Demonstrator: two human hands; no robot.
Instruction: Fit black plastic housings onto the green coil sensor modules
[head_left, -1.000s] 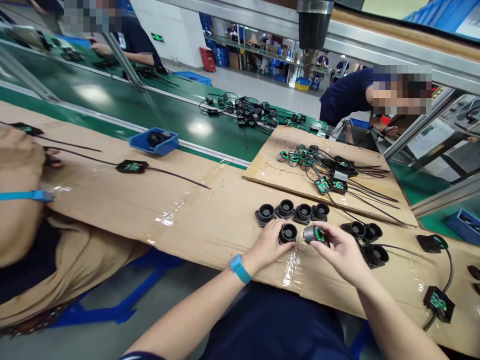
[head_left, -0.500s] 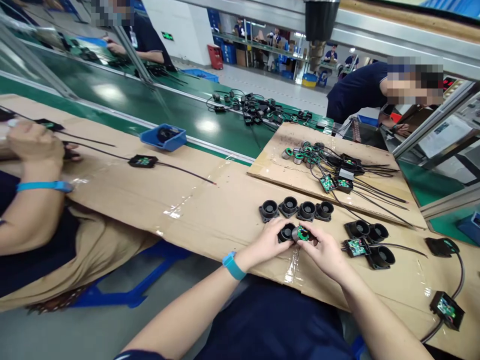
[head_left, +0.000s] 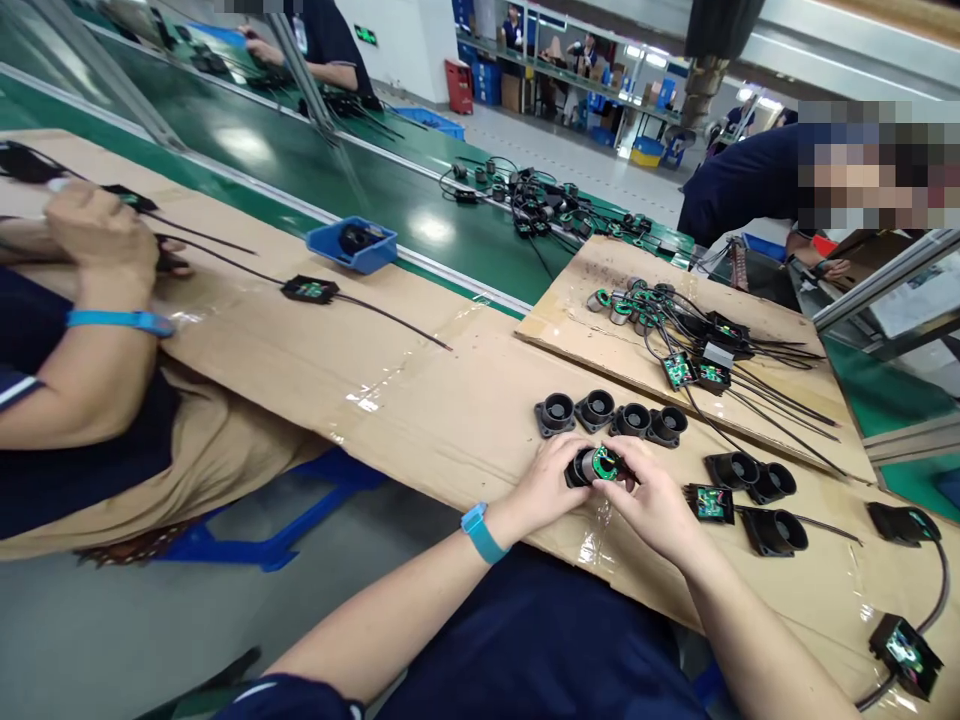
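Assembly bench, cardboard-covered. Left hand closed around a black housing, holding it on the cardboard at the near edge; right hand closed on a round green-faced insert, pressed against the housing's open mouth. Step in hand, by judgement: seating the insert into the housing, the two parts meeting but not clearly home. Next move would call for squaring the insert to the bore and pushing straight, with the housing kept from turning. Row of four empty housings just beyond the hands; three more housings to the right, beside a small green board with a lead running off right. Raised cardboard sheet further back carries a tangle of wired boards and coils. Blue bin at the edge of the green conveyor. A co-worker's arm with blue wristband at far left; another person leans in at upper right. Against the frame a second ago: the insert was held apart from the housing, to its right; now the two touch. The small green board by the right-hand housings was not there then. View has shifted, the bench sitting lower and further right.
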